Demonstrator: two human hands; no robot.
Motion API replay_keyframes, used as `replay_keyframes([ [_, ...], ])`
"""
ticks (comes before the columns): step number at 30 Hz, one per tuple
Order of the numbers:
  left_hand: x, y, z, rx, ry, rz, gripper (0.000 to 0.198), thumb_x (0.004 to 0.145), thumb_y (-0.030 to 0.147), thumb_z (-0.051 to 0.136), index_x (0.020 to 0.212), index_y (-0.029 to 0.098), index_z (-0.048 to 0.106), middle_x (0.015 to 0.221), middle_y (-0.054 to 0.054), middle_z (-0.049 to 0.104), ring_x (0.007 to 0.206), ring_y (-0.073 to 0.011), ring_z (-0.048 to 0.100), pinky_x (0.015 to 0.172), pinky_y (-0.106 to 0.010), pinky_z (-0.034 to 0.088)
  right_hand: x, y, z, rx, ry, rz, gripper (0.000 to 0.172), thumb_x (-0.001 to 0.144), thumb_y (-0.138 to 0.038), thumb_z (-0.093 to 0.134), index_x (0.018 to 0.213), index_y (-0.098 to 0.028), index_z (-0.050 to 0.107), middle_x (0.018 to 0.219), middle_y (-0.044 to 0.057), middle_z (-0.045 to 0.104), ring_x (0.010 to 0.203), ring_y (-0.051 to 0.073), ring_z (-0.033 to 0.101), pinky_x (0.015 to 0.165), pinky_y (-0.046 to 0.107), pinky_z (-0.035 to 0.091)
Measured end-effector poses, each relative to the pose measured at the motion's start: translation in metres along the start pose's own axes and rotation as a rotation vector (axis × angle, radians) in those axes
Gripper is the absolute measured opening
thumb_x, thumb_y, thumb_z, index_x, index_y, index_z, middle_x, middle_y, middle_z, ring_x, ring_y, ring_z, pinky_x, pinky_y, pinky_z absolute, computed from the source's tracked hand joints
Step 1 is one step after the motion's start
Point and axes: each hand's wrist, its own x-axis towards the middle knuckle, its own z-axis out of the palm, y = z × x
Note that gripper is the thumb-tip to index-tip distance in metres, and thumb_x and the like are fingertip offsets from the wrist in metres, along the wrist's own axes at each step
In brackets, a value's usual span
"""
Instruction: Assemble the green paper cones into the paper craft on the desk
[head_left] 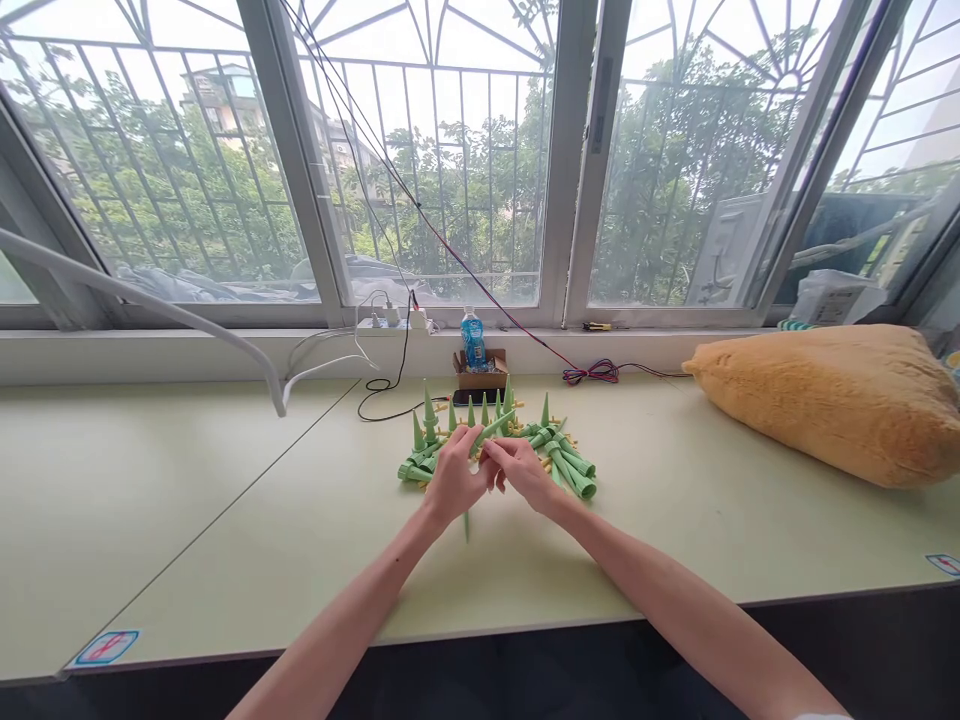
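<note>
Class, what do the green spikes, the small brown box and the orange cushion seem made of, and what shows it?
Green spikes: probably moulded plastic, smooth and low-sheen, given their even colour and repeated shape.
Brown box: likely matt cardboard, judging by its plain, thin walls.
Orange cushion: seemingly plush fabric, from its soft, fuzzy surface.

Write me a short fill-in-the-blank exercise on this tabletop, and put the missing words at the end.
1. The left hand holds a pointed piece whose colour is ____.
2. The bottle at the back of the table looks ____ in colour.
3. As the wearer sees it, the furry cushion lies to the ____ of both hands.

Missing words: green; blue; right.
</note>
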Motion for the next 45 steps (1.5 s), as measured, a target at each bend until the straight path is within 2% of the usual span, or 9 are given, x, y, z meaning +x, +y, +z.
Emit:
replay_keyframes([
  [6,0.0006,0.0026,-0.0007,-0.007,0.008,-0.001,0.028,0.083,0.02,0.054,0.111,0.022,0.056,0.09,-0.003,0.055,0.072,-0.014,0.055,0.062,-0.027,0.048,0.0007,0.002,-0.0003,0.279,-0.03,0.134,0.038,0.078,-0.05,0.064,0.067,-0.014,0.06,0.059,0.0,0.055,0.044,0.008,0.047,0.042,0.022,0.035],
  [12,0.0004,0.0022,-0.0011,-0.015,0.006,-0.006,0.029,0.083,0.02,0.054,0.112,0.022,0.056,0.092,-0.004,0.057,0.07,-0.0136,0.054,0.061,-0.027,0.048,0.0006,0.0012,0.0007,0.286,-0.035,0.161,0.037,0.077,-0.051,0.065,0.068,-0.015,0.059,0.061,0.0,0.055,0.046,0.008,0.047,0.043,0.022,0.035],
  [25,0.0,0.0004,-0.0002,-0.023,-0.008,-0.008,0.03,0.081,0.018,0.054,0.111,0.022,0.056,0.093,-0.003,0.055,0.07,-0.0133,0.055,0.063,-0.027,0.049,0.0,-0.0024,0.0018,0.112,-0.01,0.102,0.032,0.081,-0.044,0.058,0.069,-0.015,0.059,0.058,0.001,0.058,0.044,0.011,0.053,0.039,0.022,0.036],
  [36,-0.0004,-0.0031,0.0018,0.018,-0.043,-0.007,0.035,0.08,0.014,0.052,0.114,0.02,0.056,0.094,-0.005,0.057,0.079,-0.0164,0.057,0.067,-0.028,0.05,-0.001,0.0012,-0.0001,-0.41,0.129,-0.167,0.036,0.088,-0.034,0.048,0.055,-0.019,0.045,0.046,-0.002,0.049,0.041,0.01,0.051,0.042,0.021,0.034],
  [45,-0.0001,-0.0014,0.0001,0.017,-0.045,-0.026,0.034,0.08,0.014,0.052,0.113,0.019,0.056,0.094,-0.005,0.057,0.077,-0.0153,0.056,0.067,-0.027,0.049,-0.0019,-0.0008,0.0008,-0.367,0.098,-0.154,0.038,0.089,-0.038,0.047,0.057,-0.018,0.045,0.048,-0.002,0.052,0.041,0.009,0.052,0.043,0.019,0.035],
])
